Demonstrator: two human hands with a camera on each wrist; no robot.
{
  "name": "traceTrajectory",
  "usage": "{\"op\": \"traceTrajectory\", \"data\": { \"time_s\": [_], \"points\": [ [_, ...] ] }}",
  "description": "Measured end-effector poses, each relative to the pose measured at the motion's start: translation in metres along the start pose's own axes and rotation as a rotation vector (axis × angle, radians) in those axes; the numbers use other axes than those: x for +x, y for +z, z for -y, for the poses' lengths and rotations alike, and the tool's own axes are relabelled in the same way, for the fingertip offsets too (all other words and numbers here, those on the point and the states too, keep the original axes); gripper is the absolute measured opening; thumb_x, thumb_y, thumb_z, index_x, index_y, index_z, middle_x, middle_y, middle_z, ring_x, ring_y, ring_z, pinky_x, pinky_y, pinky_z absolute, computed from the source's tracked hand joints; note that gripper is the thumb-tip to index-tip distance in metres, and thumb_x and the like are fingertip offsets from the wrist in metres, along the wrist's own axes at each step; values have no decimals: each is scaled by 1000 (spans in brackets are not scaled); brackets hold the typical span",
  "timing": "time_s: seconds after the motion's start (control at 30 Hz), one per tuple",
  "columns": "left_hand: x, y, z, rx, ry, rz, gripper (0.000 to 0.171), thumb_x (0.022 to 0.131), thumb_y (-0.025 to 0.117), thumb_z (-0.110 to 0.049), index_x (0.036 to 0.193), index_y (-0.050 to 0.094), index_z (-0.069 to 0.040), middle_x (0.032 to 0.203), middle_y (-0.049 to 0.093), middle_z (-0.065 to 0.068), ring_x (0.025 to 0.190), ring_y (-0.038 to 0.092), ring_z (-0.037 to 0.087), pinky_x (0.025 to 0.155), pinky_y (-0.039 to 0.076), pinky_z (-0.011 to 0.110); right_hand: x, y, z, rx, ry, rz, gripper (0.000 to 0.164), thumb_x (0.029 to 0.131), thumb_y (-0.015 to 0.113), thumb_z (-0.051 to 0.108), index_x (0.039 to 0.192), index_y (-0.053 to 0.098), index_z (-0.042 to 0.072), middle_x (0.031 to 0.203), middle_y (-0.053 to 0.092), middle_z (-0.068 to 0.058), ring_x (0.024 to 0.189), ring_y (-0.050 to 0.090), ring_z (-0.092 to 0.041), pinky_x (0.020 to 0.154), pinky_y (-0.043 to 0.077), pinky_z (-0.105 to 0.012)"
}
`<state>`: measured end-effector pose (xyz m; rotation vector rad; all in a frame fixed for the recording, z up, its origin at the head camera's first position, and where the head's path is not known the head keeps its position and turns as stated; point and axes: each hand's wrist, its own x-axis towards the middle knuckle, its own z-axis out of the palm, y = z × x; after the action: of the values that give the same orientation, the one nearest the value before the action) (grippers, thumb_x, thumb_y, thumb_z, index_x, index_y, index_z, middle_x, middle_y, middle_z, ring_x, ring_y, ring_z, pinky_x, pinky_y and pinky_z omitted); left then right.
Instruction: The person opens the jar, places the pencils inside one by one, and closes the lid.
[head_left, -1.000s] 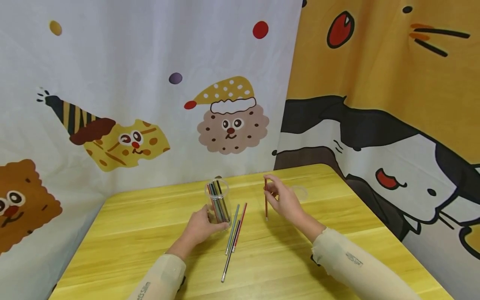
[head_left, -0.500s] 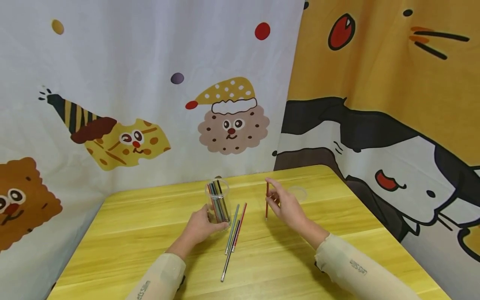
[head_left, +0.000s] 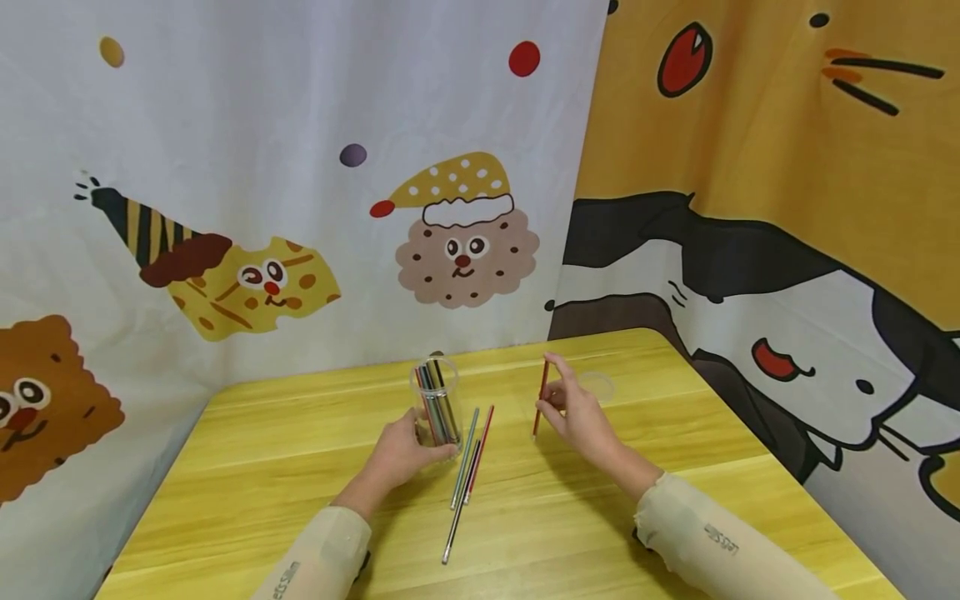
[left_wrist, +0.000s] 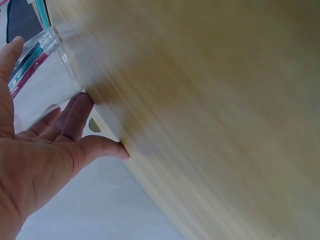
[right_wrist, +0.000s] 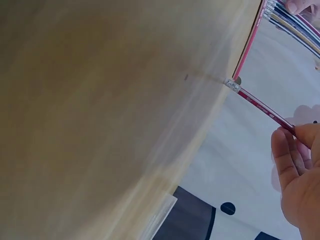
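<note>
My left hand (head_left: 405, 450) holds a clear plastic cup (head_left: 440, 412) low around its side, fingers and thumb on opposite walls. Inside the cup stand several pencils, leaning together; in the left wrist view their eraser ends (left_wrist: 48, 41) show through the wall near the base. My right hand (head_left: 583, 417) pinches a red pencil (head_left: 543, 379) by its upper part, the index fingertip at its top. That pencil points eraser end down, its top leaning right, and the lower end is right at the tabletop in the right wrist view. Between the hands lie several loose pencils (head_left: 465, 458), some overlapping.
A clear round lid (head_left: 598, 386) lies flat behind my right hand. The yellow wood-grain table (head_left: 300, 433) ends at the back against a cartoon-printed curtain (head_left: 300, 167), with another printed one at the right.
My right hand has shifted slightly right, and the red pencil has gone from upright to leaning right at its top. The left hand and the cup have stayed in place.
</note>
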<state>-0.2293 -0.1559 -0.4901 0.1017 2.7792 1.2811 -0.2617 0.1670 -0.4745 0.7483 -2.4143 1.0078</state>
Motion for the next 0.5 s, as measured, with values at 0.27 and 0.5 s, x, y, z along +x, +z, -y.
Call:
{"op": "traceTrajectory", "data": {
  "time_s": [0.27,0.5],
  "points": [
    [0,1,0,13,10,8,73,83,94,-41,134,59,-3,103,74,7,84,67,17,69,55,34,18,-8,10,25,-29,-6,91,94,82,4,165,27,18,98,77,-7,84,78,-19,74,64,-33],
    [-1,0,2,7,1,7,79,82,94,-42,139,57,-2,106,75,9,88,69,18,71,57,35,95,-39,76,294,-114,-185,90,93,81,0,164,31,20,97,77,-13,82,78,-26,73,60,-20]
  ]
}}
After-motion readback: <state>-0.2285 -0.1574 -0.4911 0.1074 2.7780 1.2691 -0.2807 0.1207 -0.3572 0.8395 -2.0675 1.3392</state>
